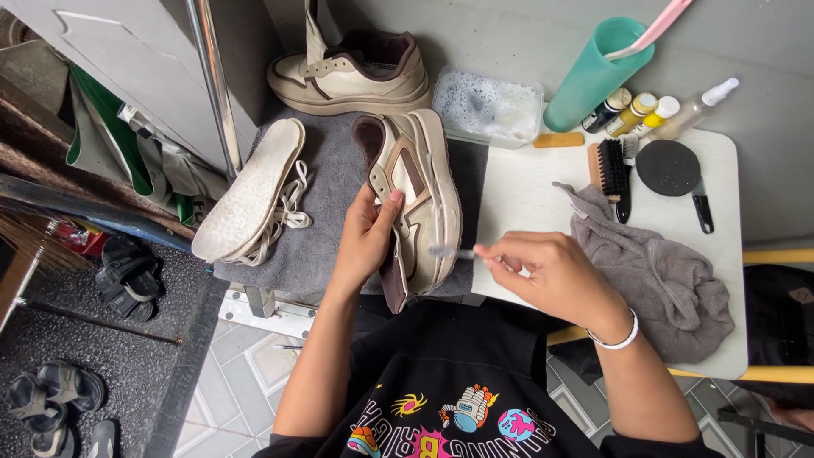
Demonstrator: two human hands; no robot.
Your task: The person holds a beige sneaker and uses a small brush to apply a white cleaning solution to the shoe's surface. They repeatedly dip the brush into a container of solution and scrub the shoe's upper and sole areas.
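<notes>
Two sneakers (413,199); one toothbrush (454,252); two insoles (250,193)

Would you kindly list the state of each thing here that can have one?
Left hand: gripping the sneaker.
Sneaker: on its side, unlaced.
Right hand: pinching a small brush.
Small brush: touching the sneaker's sole.
Second sneaker: upright, unlaced.
Tub: open, foamy.
Grey cloth: crumpled.
</notes>
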